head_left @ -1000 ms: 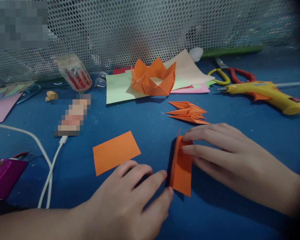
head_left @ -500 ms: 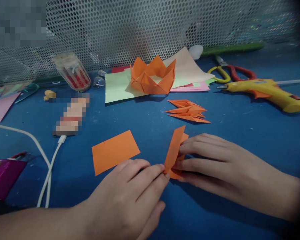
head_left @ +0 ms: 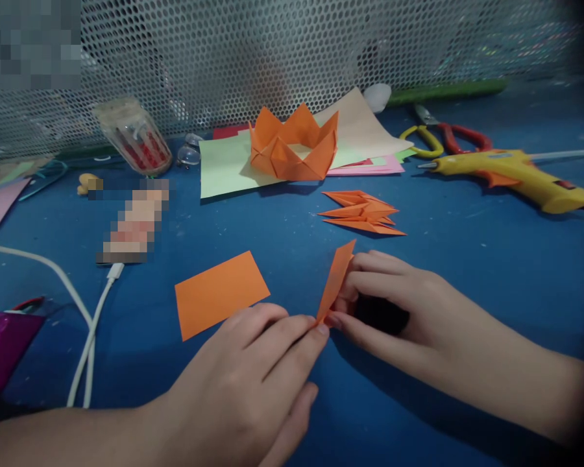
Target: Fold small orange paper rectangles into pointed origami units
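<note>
A folded piece of orange paper (head_left: 337, 280) stands tilted on the blue table between my two hands. My left hand (head_left: 253, 363) pinches its lower corner between the fingers. From the other side, my right hand (head_left: 394, 298) closes its thumb and fingers on the paper's right side; those fingertips are partly hidden behind it. Just left of the folded piece lies a flat orange paper rectangle (head_left: 221, 292), close to my left knuckles. Beyond my hands rest several pointed folded orange pieces (head_left: 363, 213) in a small stack.
A ring of joined orange folded paper (head_left: 292, 155) sits on green paper (head_left: 224, 170) at the back. Right of it are scissors (head_left: 462, 137) and a yellow glue gun (head_left: 511, 172). On the left are a glass jar (head_left: 141, 139), a white cable (head_left: 90, 344) and a purple object (head_left: 4, 347).
My right hand's thumb and fingers have drawn in around the folded paper's lower right side, and its loose flaps have come closer together. My left hand keeps its pinch.
</note>
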Demonstrator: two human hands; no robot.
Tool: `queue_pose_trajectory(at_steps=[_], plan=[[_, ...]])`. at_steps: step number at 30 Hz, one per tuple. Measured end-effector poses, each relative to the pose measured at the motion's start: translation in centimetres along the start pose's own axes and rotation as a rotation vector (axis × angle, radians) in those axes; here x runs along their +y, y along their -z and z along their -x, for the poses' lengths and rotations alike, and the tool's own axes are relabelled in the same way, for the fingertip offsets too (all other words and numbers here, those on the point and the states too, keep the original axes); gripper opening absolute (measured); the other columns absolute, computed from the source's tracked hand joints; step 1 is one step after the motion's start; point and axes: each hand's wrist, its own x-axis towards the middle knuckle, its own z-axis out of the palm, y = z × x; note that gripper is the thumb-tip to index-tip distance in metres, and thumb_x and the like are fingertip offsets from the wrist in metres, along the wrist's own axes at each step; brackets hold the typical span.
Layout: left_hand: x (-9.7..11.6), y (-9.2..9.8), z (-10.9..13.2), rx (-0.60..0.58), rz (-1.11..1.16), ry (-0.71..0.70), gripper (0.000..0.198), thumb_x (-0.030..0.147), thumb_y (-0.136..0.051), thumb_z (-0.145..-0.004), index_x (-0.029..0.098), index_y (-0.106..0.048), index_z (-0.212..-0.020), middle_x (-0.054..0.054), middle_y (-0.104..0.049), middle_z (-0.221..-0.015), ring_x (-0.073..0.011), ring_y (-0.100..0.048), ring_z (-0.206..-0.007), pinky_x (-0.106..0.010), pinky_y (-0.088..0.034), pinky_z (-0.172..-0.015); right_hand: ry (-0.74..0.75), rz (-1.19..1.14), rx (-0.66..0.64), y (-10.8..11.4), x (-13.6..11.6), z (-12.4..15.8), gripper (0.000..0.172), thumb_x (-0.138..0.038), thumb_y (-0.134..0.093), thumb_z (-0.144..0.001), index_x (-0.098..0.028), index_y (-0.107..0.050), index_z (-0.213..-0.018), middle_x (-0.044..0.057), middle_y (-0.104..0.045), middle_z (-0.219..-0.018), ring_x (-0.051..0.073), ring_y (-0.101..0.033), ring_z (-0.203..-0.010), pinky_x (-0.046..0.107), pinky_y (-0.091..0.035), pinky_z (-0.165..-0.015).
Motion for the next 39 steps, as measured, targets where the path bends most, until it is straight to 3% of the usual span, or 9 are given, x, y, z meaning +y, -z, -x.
queue_pose_trajectory(at_steps=[10, 19, 27, 28, 30, 32, 34, 36, 39], plan=[[0.5, -0.1, -0.3, -0.021, -0.151, -0.066, 0.057, 0.014, -0.030, -0.128, 0.008, -0.086, -0.130, -0.008, -0.090, -0.124, -0.0208, -0.076, -0.119, -0.031, -0.055, -0.118, -0.052, -0.037, 0.055, -0.7, -0.2, -0.3, 0.026, -0.014, -0.066, -0.099, -0.026, -0.062, -0.077, 0.000, -0.072, -0.079, 0.017, -0.068, -0.074, 0.027, -0.056, -0.067], [0.8, -0.2, -0.2, -0.006, -0.176, -0.067, 0.057, 0.014, -0.030, -0.128, 0.007, -0.086, -0.127, -0.008, -0.089, -0.122, -0.0220, -0.073, -0.119, -0.032, -0.054, -0.117, -0.147, -0.091, 0.029, -0.3, 0.1, -0.3, 0.020, -0.023, -0.070, -0.098, -0.027, -0.067, -0.078, 0.001, -0.074, -0.077, 0.019, -0.068, -0.070, 0.028, -0.055, -0.063], [0.4, -0.2, -0.1, -0.031, -0.193, -0.076, 0.060, 0.013, -0.028, -0.128, 0.010, -0.088, -0.125, -0.007, -0.090, -0.123, -0.0223, -0.075, -0.119, -0.032, -0.054, -0.116, -0.175, -0.080, 0.029, -0.6, 0.1, 0.3, 0.012, -0.028, -0.070, -0.102, -0.029, -0.064, -0.092, 0.000, -0.075, -0.082, 0.019, -0.070, -0.068, 0.030, -0.058, -0.061], [0.4, -0.2, -0.1, -0.038, -0.207, -0.083, 0.059, 0.013, -0.029, -0.128, 0.010, -0.088, -0.126, -0.007, -0.090, -0.124, -0.0230, -0.075, -0.118, -0.033, -0.055, -0.115, -0.153, -0.046, 0.060, -0.7, 0.2, 0.5, 0.009, -0.029, -0.071, -0.103, -0.029, -0.063, -0.098, 0.001, -0.075, -0.087, 0.020, -0.073, -0.072, 0.032, -0.060, -0.064], [0.4, -0.3, 0.0, -0.047, -0.227, -0.082, 0.058, 0.015, -0.029, -0.128, 0.010, -0.088, -0.128, -0.007, -0.090, -0.126, -0.0243, -0.077, -0.117, -0.034, -0.056, -0.112, -0.058, 0.084, 0.130, -1.0, 0.5, 0.9, 0.011, -0.029, -0.070, -0.106, -0.028, -0.064, -0.116, 0.007, -0.080, -0.109, 0.027, -0.081, -0.101, 0.038, -0.066, -0.080], [0.4, -0.4, 0.1, -0.041, -0.239, -0.077, 0.058, 0.016, -0.030, -0.128, 0.010, -0.088, -0.129, -0.007, -0.090, -0.128, -0.0248, -0.078, -0.117, -0.034, -0.058, -0.110, 0.051, 0.240, 0.182, -1.3, 0.7, 1.1, 0.023, -0.027, -0.066, -0.111, -0.028, -0.063, -0.134, 0.015, -0.077, -0.141, 0.033, -0.074, -0.138, 0.046, -0.063, -0.102], [0.3, -0.4, 0.1, -0.045, -0.244, -0.070, 0.057, 0.016, -0.030, -0.128, 0.009, -0.086, -0.132, -0.008, -0.090, -0.131, -0.0248, -0.078, -0.119, -0.034, -0.058, -0.111, 0.115, 0.338, 0.185, -1.4, 0.8, 1.3, 0.024, -0.027, -0.062, -0.115, -0.030, -0.064, -0.139, 0.015, -0.074, -0.155, 0.035, -0.066, -0.152, 0.051, -0.056, -0.112], [0.3, -0.4, 0.1, -0.059, -0.233, -0.062, 0.058, 0.017, -0.029, -0.128, 0.007, -0.085, -0.135, -0.010, -0.088, -0.134, -0.0254, -0.078, -0.123, -0.034, -0.058, -0.114, 0.154, 0.359, 0.166, -1.2, 0.9, 1.2, 0.013, -0.030, -0.058, -0.120, -0.031, -0.069, -0.127, 0.009, -0.083, -0.140, 0.032, -0.076, -0.137, 0.050, -0.052, -0.108], [0.0, -0.3, 0.3, -0.092, -0.195, 0.002, 0.060, 0.022, -0.027, -0.127, 0.006, -0.084, -0.137, -0.016, -0.084, -0.142, -0.0296, -0.078, -0.128, -0.038, -0.063, -0.113, 0.203, 0.312, 0.135, -0.6, 0.7, 1.1, 0.028, -0.028, -0.049, -0.125, -0.028, -0.072, -0.109, 0.000, -0.085, -0.097, 0.021, -0.082, -0.090, 0.041, -0.053, -0.088]])
